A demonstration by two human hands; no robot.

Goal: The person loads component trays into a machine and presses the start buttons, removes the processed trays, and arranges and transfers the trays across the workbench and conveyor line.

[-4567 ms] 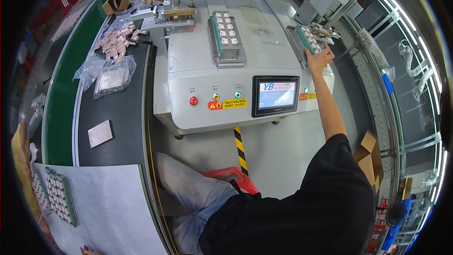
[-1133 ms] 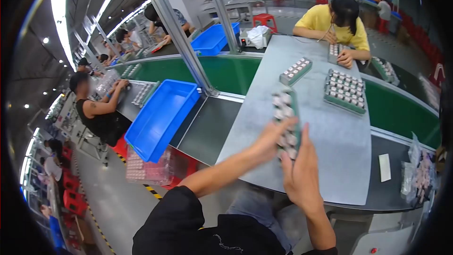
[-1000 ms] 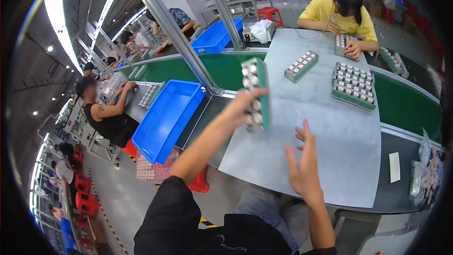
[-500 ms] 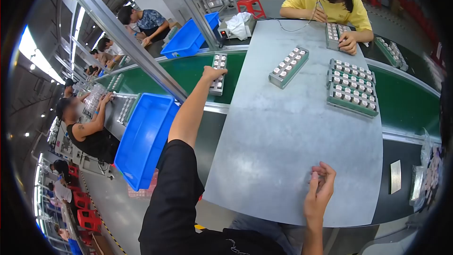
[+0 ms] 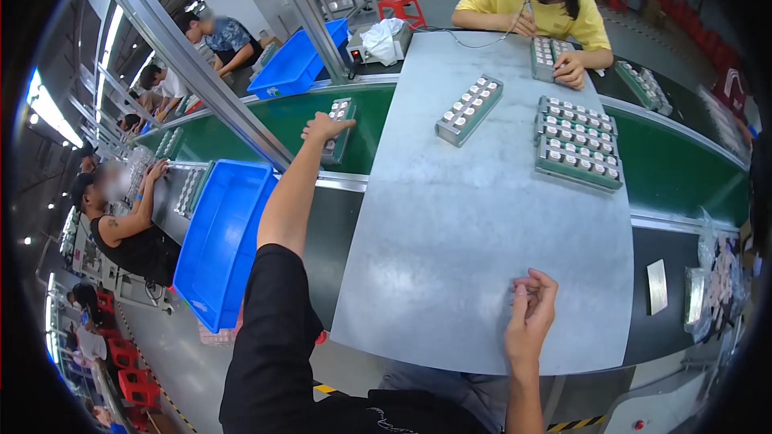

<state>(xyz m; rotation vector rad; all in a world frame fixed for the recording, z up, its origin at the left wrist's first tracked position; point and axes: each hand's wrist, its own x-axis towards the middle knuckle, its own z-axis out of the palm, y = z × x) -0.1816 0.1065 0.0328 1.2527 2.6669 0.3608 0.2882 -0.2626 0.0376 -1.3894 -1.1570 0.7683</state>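
Steadiness matters most here, as I judge it from my end: my left hand grips a slim fixture across its width, out on the green belt beyond the metal rail, and I would want its base flat and fully seated before the fingers loosen, then a lift straight up so nothing on it gets nudged. With the arm stretched this far, I would favour a slow, light touch. My right hand is loosely curled and holds nothing, over the near part of the tabletop. That surface is smooth, pale grey and faintly glossy, probably sheet metal; the belt looks matt and even. A lone fixture and a close-set group of fixtures rest on the tabletop, boxy, green-sided bars carrying rows of round-topped white pieces. The blue bin, likely plastic, has smooth walls.
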